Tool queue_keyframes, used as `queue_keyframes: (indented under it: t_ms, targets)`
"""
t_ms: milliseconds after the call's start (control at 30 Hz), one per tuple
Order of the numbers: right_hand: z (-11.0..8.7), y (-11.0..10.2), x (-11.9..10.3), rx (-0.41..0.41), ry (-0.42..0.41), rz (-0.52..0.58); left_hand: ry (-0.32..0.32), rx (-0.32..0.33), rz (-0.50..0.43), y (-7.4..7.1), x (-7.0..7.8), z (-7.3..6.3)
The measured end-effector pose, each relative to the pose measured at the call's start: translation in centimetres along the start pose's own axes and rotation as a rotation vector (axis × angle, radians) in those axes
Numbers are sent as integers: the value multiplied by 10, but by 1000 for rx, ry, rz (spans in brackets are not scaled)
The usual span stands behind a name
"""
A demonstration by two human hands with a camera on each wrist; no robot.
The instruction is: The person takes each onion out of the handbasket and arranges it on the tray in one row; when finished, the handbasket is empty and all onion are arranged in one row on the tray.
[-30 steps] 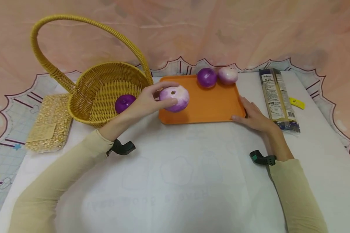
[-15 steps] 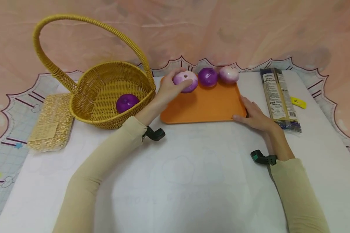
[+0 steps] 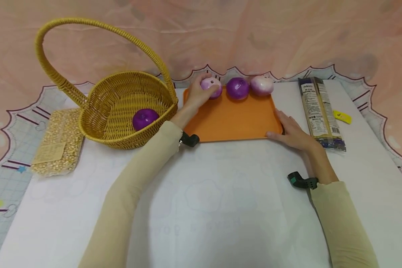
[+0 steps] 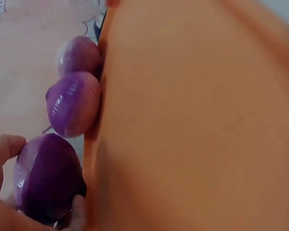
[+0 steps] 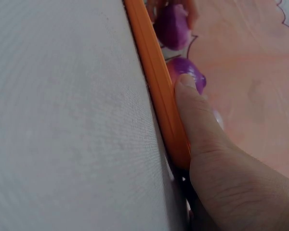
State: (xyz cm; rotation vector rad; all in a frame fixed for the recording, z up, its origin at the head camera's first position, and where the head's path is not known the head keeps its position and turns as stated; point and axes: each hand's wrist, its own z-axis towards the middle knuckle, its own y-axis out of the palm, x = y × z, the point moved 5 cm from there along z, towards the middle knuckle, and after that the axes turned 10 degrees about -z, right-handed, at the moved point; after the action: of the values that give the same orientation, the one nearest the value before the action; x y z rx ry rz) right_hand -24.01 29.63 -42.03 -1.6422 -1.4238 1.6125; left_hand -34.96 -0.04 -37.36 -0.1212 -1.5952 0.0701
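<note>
My left hand grips a purple-and-white onion at the back left of the orange tray. In the left wrist view, a finger and the thumb lie on opposite sides of this onion. A deep purple onion and a paler onion sit in line to its right along the tray's back edge. My right hand holds the tray's front right corner; in the right wrist view its thumb lies over the rim, the other fingers mostly hidden. Another purple onion lies in the wicker basket.
The basket's tall handle arches up at the left. Beside it lies a clear bag of corn kernels. A long dark-ended food packet and a small yellow tag lie right of the tray. A pinkish cloth hangs behind.
My left hand has carried the onion from over the tray's left front to its back left, beside the other two onions. The right hand stays at the tray's corner.
</note>
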Motion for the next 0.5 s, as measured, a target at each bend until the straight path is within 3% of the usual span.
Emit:
queue_keyframes:
  t_ms: [500]
  targets:
    - [0, 0, -1, -9, -7, -2, -21, -16, 105, 5, -4, 10]
